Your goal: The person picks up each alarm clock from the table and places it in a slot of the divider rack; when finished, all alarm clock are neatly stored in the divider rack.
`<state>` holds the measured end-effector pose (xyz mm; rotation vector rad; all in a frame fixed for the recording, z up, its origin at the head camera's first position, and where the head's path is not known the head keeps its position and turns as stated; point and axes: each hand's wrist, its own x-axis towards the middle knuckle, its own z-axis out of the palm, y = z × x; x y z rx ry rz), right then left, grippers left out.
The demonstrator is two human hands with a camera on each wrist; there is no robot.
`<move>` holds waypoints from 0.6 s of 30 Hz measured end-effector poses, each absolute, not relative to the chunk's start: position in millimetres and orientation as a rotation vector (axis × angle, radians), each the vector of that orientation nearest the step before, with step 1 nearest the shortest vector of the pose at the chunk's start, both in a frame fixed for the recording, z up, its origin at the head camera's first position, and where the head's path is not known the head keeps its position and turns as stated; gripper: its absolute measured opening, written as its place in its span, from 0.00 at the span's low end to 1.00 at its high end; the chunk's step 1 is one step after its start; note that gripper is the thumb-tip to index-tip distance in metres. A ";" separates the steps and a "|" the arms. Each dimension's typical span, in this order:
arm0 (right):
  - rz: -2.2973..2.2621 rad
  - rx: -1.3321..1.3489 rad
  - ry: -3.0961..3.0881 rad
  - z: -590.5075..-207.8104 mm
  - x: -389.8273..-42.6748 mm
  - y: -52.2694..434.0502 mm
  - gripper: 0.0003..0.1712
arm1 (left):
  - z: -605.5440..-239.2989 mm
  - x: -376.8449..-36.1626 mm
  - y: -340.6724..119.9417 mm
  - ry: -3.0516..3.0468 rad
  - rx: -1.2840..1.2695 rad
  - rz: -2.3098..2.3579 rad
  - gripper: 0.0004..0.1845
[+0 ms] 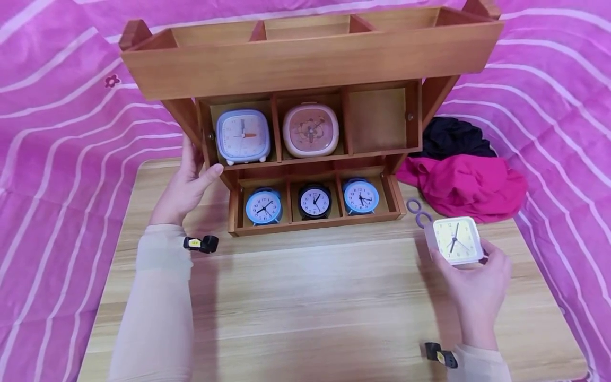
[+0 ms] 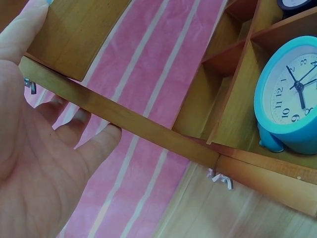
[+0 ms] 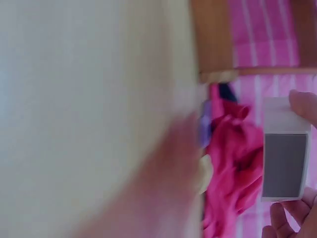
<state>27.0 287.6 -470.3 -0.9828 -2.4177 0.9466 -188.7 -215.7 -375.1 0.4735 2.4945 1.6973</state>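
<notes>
A wooden tiered rack (image 1: 315,63) stands at the back of the table. On its left side, my left hand (image 1: 186,185) grips the frame, thumb in front and fingers behind the wooden strip (image 2: 124,116). My right hand (image 1: 477,281) holds a white square alarm clock (image 1: 457,240) by its sides above the table, dial up. The middle tier has a blue square clock (image 1: 243,135) at left and a pink clock (image 1: 311,130) in the centre; its right compartment is bare. On the bottom tier are a blue round clock (image 1: 264,207), a black one (image 1: 314,202) and another blue one (image 1: 360,197).
Right of the rack lie a crumpled pink cloth (image 1: 468,185) and a black cloth (image 1: 453,138). Purple scissor-like rings (image 1: 414,206) lie on the table (image 1: 315,307) beside them. Pink striped fabric (image 1: 57,159) surrounds the table.
</notes>
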 end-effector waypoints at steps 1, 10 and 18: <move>0.931 -0.959 -2.391 -465.3 23.6 283.6 0.57 | -371.9 -186.2 -214.5 2.494 0.470 1.694 0.51; 1.006 -0.674 -2.100 -411.3 -31.3 238.0 0.52 | -363.3 -180.0 -211.7 2.463 0.459 1.722 0.51; 1.125 -0.498 -1.974 -379.3 -77.0 201.3 0.51 | -389.6 -198.1 -223.6 2.474 0.485 1.750 0.52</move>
